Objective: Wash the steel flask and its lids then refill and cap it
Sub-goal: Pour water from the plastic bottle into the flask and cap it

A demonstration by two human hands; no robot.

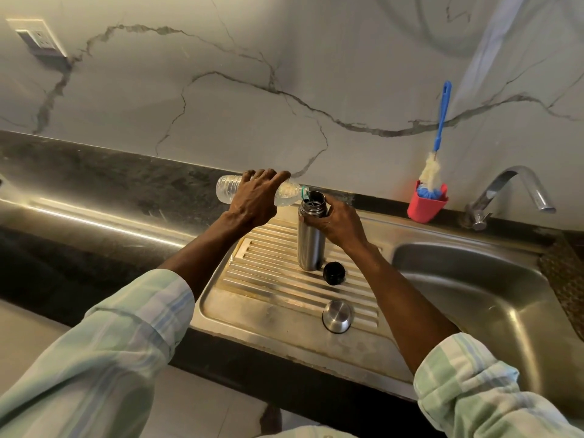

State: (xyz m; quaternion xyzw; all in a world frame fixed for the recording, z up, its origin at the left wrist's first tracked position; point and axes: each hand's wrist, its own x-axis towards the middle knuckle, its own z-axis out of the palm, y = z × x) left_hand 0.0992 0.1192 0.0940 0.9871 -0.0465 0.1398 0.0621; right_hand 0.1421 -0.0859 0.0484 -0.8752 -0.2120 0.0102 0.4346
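Note:
The steel flask [311, 241] stands upright and uncapped on the ribbed drainboard [268, 279]. My right hand [343, 221] grips its neck. My left hand [257, 199] holds a clear plastic water bottle [226, 188] tipped on its side, its mouth at the flask's open top. A black inner lid [334, 273] lies on the drainboard just right of the flask's base. The steel outer cap [337, 315] sits nearer the front edge of the drainboard.
The sink basin [474, 289] lies to the right, with a steel tap [512, 191] behind it. A red holder [426, 203] with a blue-handled bottle brush [441, 121] leans against the marble wall. Dark counter [94, 184] spreads to the left.

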